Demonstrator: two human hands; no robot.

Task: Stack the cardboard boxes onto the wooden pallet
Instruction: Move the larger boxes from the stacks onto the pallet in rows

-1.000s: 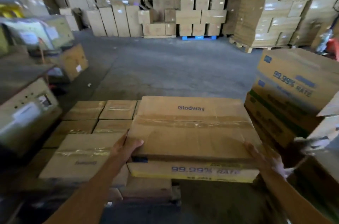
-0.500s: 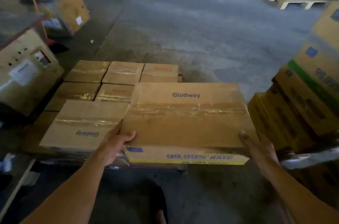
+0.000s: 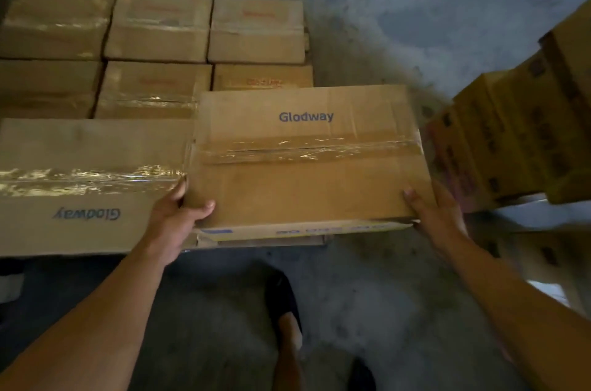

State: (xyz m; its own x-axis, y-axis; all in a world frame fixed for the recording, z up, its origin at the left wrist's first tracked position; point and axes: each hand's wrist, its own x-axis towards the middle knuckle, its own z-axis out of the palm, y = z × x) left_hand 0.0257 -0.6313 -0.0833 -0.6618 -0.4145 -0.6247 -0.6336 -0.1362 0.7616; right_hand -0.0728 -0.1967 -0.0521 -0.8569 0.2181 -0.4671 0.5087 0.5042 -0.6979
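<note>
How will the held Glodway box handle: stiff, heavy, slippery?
Likely stiff: the Glodway box looks flat though left hand and right hand grip only near corners. Possibly hefty: two-handed carry. Glossy tape may be slick.

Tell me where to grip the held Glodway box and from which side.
Take the Glodway box at its two near corners, from the near side, thumbs on top, as the left hand and right hand do. It is wide and flat with no handles, and the neighbouring box crowds its left side.

Left hand [image 3: 174, 221], right hand [image 3: 438, 215] — curled grip
</note>
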